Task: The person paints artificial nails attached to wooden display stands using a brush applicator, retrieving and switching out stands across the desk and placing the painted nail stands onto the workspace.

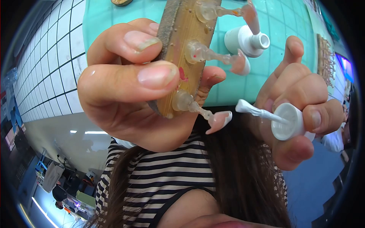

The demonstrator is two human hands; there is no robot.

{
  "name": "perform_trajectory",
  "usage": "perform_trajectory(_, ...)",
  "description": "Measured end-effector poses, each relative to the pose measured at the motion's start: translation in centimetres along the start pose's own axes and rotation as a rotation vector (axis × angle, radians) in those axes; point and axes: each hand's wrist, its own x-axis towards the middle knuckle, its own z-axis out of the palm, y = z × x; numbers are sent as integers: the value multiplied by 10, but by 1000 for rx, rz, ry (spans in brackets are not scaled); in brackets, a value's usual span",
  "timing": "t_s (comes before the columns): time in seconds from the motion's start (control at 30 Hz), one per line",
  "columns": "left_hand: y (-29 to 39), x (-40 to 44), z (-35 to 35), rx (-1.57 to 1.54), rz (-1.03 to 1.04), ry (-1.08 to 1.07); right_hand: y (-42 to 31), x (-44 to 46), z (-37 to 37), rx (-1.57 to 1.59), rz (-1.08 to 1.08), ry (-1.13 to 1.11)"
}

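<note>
My left hand (pixel 133 81) is closed around a wooden strip (pixel 173 76). Clear stands project from the strip's face, each bearing a false nail tip. The lowest false nail (pixel 219 121) is pinkish with white along its edge; another false nail (pixel 240 64) also shows white. Pinched in my right hand (pixel 304 91) is the white cap of a nail polish brush (pixel 289 121). Thick white polish coats its bristles, which point toward the lowest nail but stay apart from it. Behind the strip, an uncapped white polish bottle (pixel 247 41) lies in view, its neck facing me.
A green mat (pixel 273 19) covers the work surface, beside white tiles (pixel 49 64). At the far right is another wooden strip with small tips (pixel 326 60). A round wooden piece (pixel 121 2) shows at the top edge. A person (pixel 59 193) is in the background, lower left.
</note>
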Motion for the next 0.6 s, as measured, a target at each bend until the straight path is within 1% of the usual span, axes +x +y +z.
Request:
perform_trajectory(0.03,1,0,0,-25,-11,0,1,0,3,-1,1,1)
perform_trajectory(0.1,4,1,-3,-123,-56,-10,5,-1,14,-47,-45,93)
perform_trajectory(0.13,6,2,-4,-186,-93,-11,3,-1,13,-47,-44,94)
perform_trajectory(0.2,9,5,-10,-326,-174,-19,-4,2,9,-138,35,-30)
perform_trajectory(0.3,7,9,-14,-401,-208,-49,-7,3,-6,-113,41,-84)
perform_trajectory(0.33,7,8,-12,-379,-190,-60,-5,3,-4,-113,42,-84)
perform_trajectory(0.4,6,8,-10,-342,-160,-86,-1,4,5,23,-6,2)
perform_trajectory(0.43,5,7,-8,-302,-129,-103,-1,4,8,22,-5,4)
perform_trajectory(0.5,4,8,-5,-217,-69,-144,-2,3,12,-102,28,8)
perform_trajectory(0.53,5,9,-5,-181,-51,-170,-3,2,9,-101,27,7)
perform_trajectory(0.6,5,11,-5,-133,-32,-207,-6,1,0,-162,47,-83)
